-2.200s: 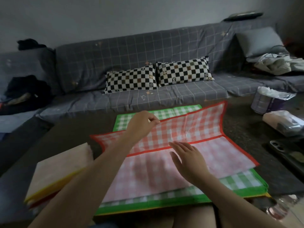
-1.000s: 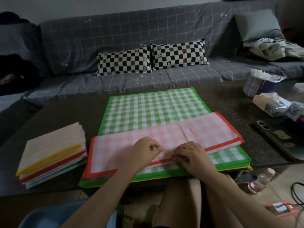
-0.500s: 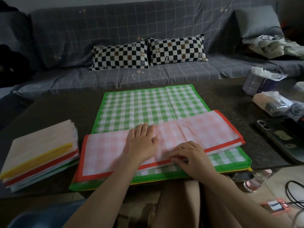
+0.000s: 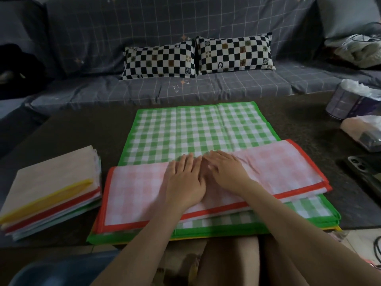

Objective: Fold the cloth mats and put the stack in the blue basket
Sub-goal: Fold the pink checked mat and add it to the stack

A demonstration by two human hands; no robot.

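A red-bordered pink check mat (image 4: 136,188), folded in half into a long strip, lies across the near part of a flat green check mat (image 4: 198,131) on the dark table. My left hand (image 4: 184,182) and my right hand (image 4: 225,172) press flat on the middle of the folded pink mat, side by side, fingers straight. More mats lie under the green one, with a yellow edge showing at the front. A stack of folded mats (image 4: 49,190) sits on the table to the left. The rim of the blue basket (image 4: 61,271) shows at the bottom left, below the table edge.
A grey sofa (image 4: 185,38) with two checkered pillows (image 4: 198,56) stands behind the table (image 4: 82,129). At the right are a tissue box (image 4: 350,102), a wrapped pack (image 4: 365,133) and a phone (image 4: 365,170). My knees are under the table's front edge.
The pink mat's far half was folded toward me onto its near half. Since then both hands have opened; my right hand moved from the front edge to the middle beside my left.
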